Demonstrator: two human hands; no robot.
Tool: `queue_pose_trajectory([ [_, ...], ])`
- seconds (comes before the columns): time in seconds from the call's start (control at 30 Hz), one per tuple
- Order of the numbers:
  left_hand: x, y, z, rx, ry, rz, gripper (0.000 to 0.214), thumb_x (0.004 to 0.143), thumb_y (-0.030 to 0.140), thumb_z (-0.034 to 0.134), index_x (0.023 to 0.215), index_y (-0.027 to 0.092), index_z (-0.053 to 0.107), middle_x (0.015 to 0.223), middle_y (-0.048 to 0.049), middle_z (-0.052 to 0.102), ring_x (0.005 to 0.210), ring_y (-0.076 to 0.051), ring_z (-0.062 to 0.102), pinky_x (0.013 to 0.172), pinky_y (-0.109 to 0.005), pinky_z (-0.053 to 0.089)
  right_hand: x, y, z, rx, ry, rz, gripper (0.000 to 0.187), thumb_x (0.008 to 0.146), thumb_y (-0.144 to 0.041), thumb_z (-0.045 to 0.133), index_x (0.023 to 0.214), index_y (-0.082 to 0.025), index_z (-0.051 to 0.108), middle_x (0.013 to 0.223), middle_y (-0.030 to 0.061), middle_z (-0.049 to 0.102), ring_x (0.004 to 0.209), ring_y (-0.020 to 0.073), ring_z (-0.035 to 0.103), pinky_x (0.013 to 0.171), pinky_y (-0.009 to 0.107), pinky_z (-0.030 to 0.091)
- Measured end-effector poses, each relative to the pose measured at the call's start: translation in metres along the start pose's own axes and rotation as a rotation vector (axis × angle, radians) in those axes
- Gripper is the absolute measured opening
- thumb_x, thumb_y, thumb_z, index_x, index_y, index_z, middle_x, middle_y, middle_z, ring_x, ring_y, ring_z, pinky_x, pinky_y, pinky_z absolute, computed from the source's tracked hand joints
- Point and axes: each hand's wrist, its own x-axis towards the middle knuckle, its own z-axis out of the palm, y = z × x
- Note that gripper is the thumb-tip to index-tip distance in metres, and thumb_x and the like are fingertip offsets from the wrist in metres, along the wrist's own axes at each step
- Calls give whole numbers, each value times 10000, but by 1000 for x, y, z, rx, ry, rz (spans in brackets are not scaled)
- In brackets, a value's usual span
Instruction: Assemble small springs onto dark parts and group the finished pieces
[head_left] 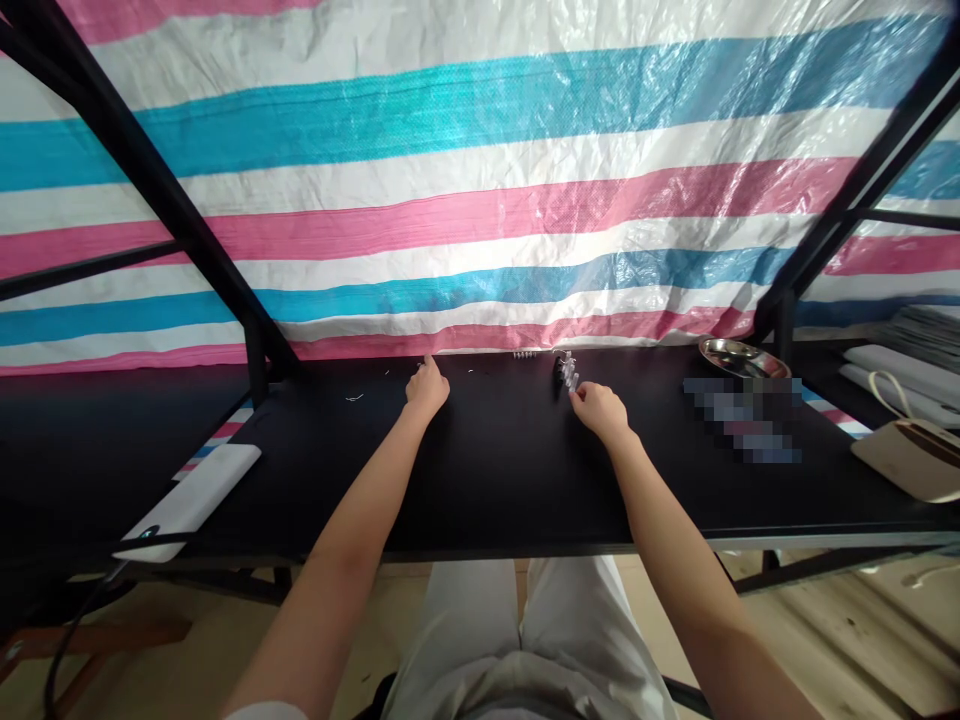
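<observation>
Both my arms reach forward over a black table [487, 470]. My left hand [427, 387] rests near the far edge with its fingers curled, and I cannot see anything in it. My right hand [600, 408] is closed in a pinch on a small clear, silvery object [568, 373] next to a small dark piece near the far edge. A short row of tiny metal bits [525, 354] lies at the table's back edge between my hands.
A metal dish [739, 357] sits at the far right. A white power bank [196, 497] with a cable lies at the left edge. A beige bag [911, 455] and stacked sheets [915, 350] are at the right. A striped tarp [480, 200] and black frame posts [255, 360] stand behind.
</observation>
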Motion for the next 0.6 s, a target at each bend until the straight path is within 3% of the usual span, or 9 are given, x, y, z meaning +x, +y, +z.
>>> queue_pose_trajectory([
  [0.13, 5, 0, 3, 26, 18, 14, 309, 848, 191, 379, 1123, 97, 484, 1070, -215, 579, 953, -315, 597, 768, -389, 452, -2, -4, 1, 20, 59, -40, 257, 841, -363, 444, 837, -192, 636, 825, 100, 655, 755, 220, 616, 611, 264, 382],
  [0.37, -4, -1, 9, -136, 84, 76, 161, 834, 179, 430, 940, 146, 546, 919, -161, 631, 859, -267, 619, 710, -346, 449, -6, -9, -1, 110, 242, -95, 263, 853, -368, 436, 813, -192, 628, 699, 56, 631, 628, 167, 575, 557, 232, 324],
  [0.47, -18, 7, 9, -426, 66, 102, 71, 804, 190, 483, 810, 169, 550, 793, -83, 645, 680, -176, 617, 624, -274, 443, -13, -16, -4, 201, 350, -185, 318, 878, -397, 389, 803, -185, 614, 660, 42, 614, 592, 147, 555, 559, 229, 330],
  [0.6, -47, 25, 11, -1020, -138, 104, 154, 817, 302, 466, 862, 166, 521, 792, -34, 636, 380, -47, 459, 406, -189, 324, -29, -32, -4, 320, 339, -401, 376, 902, -423, 322, 843, -179, 603, 699, 50, 620, 617, 134, 556, 607, 220, 369],
])
